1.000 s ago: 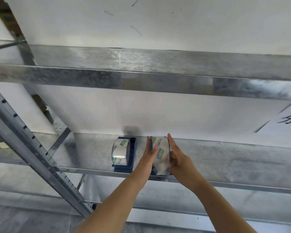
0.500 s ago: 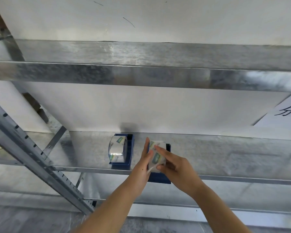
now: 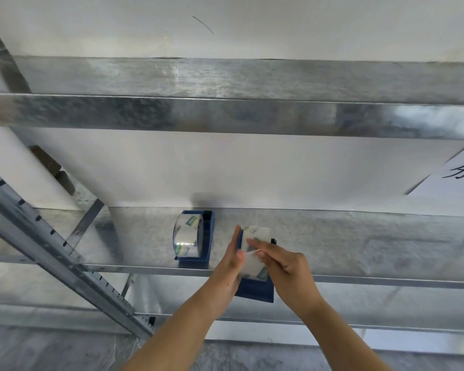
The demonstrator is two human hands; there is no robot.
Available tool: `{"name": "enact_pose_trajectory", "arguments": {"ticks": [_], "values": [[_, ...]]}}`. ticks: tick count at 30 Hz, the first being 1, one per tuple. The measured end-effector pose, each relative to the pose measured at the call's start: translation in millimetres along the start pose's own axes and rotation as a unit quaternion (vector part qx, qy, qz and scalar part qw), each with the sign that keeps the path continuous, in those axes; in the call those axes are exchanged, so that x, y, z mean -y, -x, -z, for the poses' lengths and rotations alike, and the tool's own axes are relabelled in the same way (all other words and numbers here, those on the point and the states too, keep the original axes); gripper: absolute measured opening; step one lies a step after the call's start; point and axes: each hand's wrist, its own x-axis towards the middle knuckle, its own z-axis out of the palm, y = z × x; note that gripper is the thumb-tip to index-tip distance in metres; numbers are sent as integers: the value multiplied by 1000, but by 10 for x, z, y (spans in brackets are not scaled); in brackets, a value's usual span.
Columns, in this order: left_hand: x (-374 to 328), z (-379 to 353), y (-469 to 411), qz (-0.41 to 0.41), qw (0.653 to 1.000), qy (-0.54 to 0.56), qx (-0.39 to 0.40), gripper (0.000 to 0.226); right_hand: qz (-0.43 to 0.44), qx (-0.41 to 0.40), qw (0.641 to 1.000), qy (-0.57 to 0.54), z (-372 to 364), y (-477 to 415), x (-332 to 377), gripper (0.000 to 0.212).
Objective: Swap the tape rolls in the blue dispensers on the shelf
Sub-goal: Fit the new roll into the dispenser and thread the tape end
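Reaching to the shelf (image 3: 359, 246), the left hand (image 3: 229, 266) lays straight fingers flat against the side of the right dispenser (image 3: 255, 292). The right hand (image 3: 287, 269) curls over the right roll (image 3: 256, 234) in it, seemingly pinching it, though blur hides the thumb. This dispenser overhangs the shelf's front edge. The left roll (image 3: 188, 236) sits in the left dispenser (image 3: 209, 232), just beside.

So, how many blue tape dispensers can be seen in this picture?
2. The left dispenser stands on the metal shelf, holding the left roll. The right dispenser juts over the shelf's front edge beside the left hand; the right hand pinches the right roll. None seems hidden.
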Motion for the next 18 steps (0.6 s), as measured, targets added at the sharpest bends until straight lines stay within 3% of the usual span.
{"name": "enact_pose_trajectory", "arguments": {"ticks": [2, 4, 11, 18], "values": [[16, -8, 6, 7, 1000, -23, -1, 126, 10, -1, 1000, 2, -16, 20, 14, 36], [33, -5, 31, 3, 1000, -24, -20, 125, 19, 3, 1000, 6, -28, 43, 42, 37], [-20, -101, 191, -56, 995, -64, -51, 101, -32, 36, 996, -69, 11, 54, 227, 30], [-4, -276, 391, -113, 988, -62, -86, 73, -90, -44, 978, -184, -96, 136, 491, 31]]}}
